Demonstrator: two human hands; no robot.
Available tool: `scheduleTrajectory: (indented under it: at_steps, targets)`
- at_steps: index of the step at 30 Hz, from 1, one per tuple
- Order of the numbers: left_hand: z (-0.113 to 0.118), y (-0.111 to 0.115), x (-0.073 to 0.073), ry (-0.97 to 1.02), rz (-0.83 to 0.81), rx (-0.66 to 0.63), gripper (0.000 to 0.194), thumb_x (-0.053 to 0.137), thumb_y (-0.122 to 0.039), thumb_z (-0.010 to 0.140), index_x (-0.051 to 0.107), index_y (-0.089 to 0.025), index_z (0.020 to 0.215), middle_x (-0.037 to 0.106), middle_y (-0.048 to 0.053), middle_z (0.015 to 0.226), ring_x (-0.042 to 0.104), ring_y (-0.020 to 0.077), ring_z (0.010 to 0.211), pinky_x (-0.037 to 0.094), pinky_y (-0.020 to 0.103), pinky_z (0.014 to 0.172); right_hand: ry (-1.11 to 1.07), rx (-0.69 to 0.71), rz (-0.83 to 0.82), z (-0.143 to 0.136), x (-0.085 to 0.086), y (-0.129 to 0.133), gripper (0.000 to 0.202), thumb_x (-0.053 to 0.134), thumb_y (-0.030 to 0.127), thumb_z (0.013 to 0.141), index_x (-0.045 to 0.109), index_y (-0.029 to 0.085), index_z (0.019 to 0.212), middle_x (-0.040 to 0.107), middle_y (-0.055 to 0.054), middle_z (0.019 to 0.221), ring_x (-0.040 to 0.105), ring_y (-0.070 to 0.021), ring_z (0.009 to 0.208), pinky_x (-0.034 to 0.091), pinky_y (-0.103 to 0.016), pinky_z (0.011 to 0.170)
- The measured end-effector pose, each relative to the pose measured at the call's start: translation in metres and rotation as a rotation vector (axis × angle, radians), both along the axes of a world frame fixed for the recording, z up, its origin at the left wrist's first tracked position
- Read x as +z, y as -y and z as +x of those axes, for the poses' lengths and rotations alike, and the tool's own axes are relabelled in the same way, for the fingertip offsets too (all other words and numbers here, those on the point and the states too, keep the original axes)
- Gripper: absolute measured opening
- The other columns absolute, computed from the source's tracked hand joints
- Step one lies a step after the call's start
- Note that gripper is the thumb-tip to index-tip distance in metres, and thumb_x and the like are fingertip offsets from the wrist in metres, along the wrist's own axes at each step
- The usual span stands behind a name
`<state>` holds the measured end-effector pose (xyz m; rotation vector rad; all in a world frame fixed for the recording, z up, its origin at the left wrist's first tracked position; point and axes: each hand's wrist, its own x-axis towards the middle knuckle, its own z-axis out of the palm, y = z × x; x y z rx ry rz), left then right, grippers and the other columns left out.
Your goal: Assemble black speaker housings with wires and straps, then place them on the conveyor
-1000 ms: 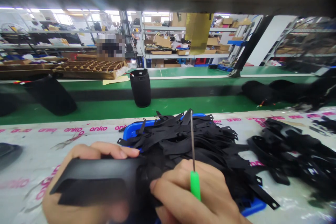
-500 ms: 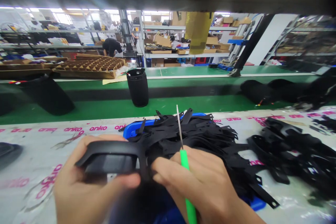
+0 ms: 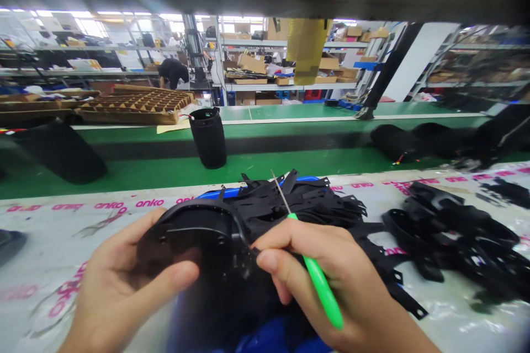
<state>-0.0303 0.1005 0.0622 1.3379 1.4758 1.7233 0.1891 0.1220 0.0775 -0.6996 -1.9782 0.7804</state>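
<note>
My left hand [image 3: 124, 276] is closed around the left side of a curved black plastic part [image 3: 199, 231], its thumb over the near face. The part has a raised arched rim and small screw holes. At its right edge, my right hand [image 3: 314, 270] pinches with thumb and index finger; what lies between these fingertips is too small to tell. The same hand also holds a thin-shafted tool with a green handle [image 3: 323, 292], shaft pointing up and away. Behind both hands, a pile of black strap-like pieces [image 3: 281, 198] lies in a blue bin [image 3: 207, 194].
More black plastic parts [image 3: 451, 231] are heaped on the printed sheet [image 3: 144, 202] at right. On the green bench beyond stands a black cylinder [image 3: 209, 140]; another black cylinder [image 3: 62, 149] leans at left. A divided cardboard tray [image 3: 136, 105] sits farther back. A person [image 3: 173, 73] bends over in the background.
The black part has been turned, so its broad inner face now shows below the arched rim. The green-handled tool leans more to the left, and my right hand stays at the part's right edge.
</note>
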Motion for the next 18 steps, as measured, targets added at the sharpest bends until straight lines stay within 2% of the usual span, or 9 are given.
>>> scheduleTrajectory:
  at_steps: [3, 5, 7, 10, 13, 14, 18]
  targets:
    - [0.006, 0.002, 0.001, 0.031, -0.013, 0.027, 0.048, 0.089, -0.041, 0.044, 0.077, -0.025, 0.087, 0.074, 0.006, 0.068, 0.072, 0.0332, 0.071, 0.061, 0.036, 0.049, -0.063, -0.092, -0.003, -0.004, 0.000, -0.001, 0.008, 0.062, 0.014, 0.092, 0.070, 0.016, 0.091, 0.067, 0.005, 0.065, 0.063, -0.0054, 0.059, 0.046, -0.010, 0.061]
    - [0.012, 0.005, 0.000, 0.059, -0.034, 0.046, 0.049, 0.089, -0.042, 0.043, 0.077, -0.025, 0.087, 0.074, 0.006, 0.071, 0.072, 0.0343, 0.075, 0.062, 0.037, 0.052, -0.118, -0.164, 0.036, -0.005, 0.000, -0.002, 0.007, 0.068, 0.010, 0.087, 0.070, 0.017, 0.090, 0.072, 0.005, 0.075, 0.066, -0.0047, 0.068, 0.046, -0.007, 0.068]
    - [0.016, 0.008, 0.000, 0.114, -0.077, 0.065, 0.041, 0.091, -0.043, 0.040, 0.076, -0.028, 0.075, 0.074, 0.004, 0.070, 0.072, 0.0299, 0.071, 0.062, 0.033, 0.054, -0.123, -0.169, 0.100, -0.004, 0.001, -0.002, 0.010, 0.068, 0.007, 0.085, 0.069, 0.017, 0.083, 0.071, 0.006, 0.076, 0.064, -0.0049, 0.069, 0.045, -0.008, 0.069]
    - [0.018, 0.009, 0.000, 0.151, -0.129, 0.079, 0.036, 0.091, -0.049, 0.037, 0.075, -0.032, 0.064, 0.073, -0.002, 0.065, 0.070, 0.0192, 0.057, 0.056, 0.020, 0.052, -0.027, -0.087, 0.147, 0.001, 0.001, -0.001, 0.015, 0.062, 0.005, 0.088, 0.066, 0.016, 0.080, 0.067, 0.004, 0.072, 0.057, -0.0074, 0.068, 0.045, -0.013, 0.065]
    - [0.015, 0.009, 0.001, 0.037, -0.100, -0.059, 0.034, 0.091, -0.049, 0.042, 0.077, -0.036, 0.070, 0.073, -0.004, 0.062, 0.068, 0.0177, 0.050, 0.054, 0.018, 0.046, 0.072, -0.063, 0.164, 0.004, 0.001, 0.001, 0.015, 0.058, 0.007, 0.090, 0.064, 0.017, 0.081, 0.065, 0.002, 0.073, 0.052, -0.0107, 0.069, 0.043, -0.020, 0.062]
    - [0.015, 0.008, 0.001, 0.020, -0.084, -0.069, 0.034, 0.091, -0.049, 0.042, 0.077, -0.036, 0.070, 0.073, -0.004, 0.061, 0.068, 0.0178, 0.050, 0.054, 0.018, 0.046, 0.077, -0.071, 0.177, 0.004, 0.002, 0.002, 0.014, 0.058, 0.008, 0.090, 0.064, 0.016, 0.081, 0.065, 0.001, 0.074, 0.052, -0.0114, 0.069, 0.042, -0.021, 0.062]
    - [0.015, 0.007, -0.003, 0.041, -0.039, 0.092, 0.039, 0.089, -0.055, 0.042, 0.077, -0.030, 0.070, 0.072, 0.001, 0.061, 0.067, 0.0216, 0.052, 0.056, 0.024, 0.044, 0.016, -0.087, 0.229, 0.000, 0.001, 0.004, 0.013, 0.057, 0.006, 0.089, 0.065, 0.014, 0.082, 0.066, 0.000, 0.074, 0.052, -0.0117, 0.069, 0.043, -0.023, 0.065]
